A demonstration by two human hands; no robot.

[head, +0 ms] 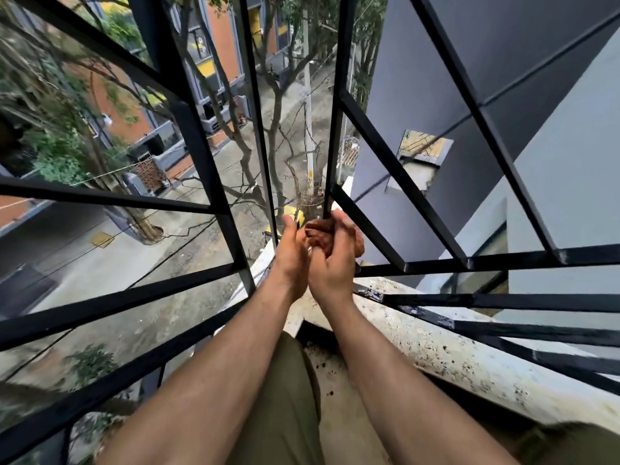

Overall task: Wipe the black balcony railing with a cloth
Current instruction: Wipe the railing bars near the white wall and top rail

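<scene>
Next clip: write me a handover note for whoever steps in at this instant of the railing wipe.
Right hand: grips the reddish-brown cloth at the foot of the corner upright bar of the black railing.
Left hand: beside it, at the cloth; fingers hidden, grip unclear.
Done: cannot tell which bars are already wiped.
Left: pale smudges show on the lower right bars, so those likely need a pass.
</scene>
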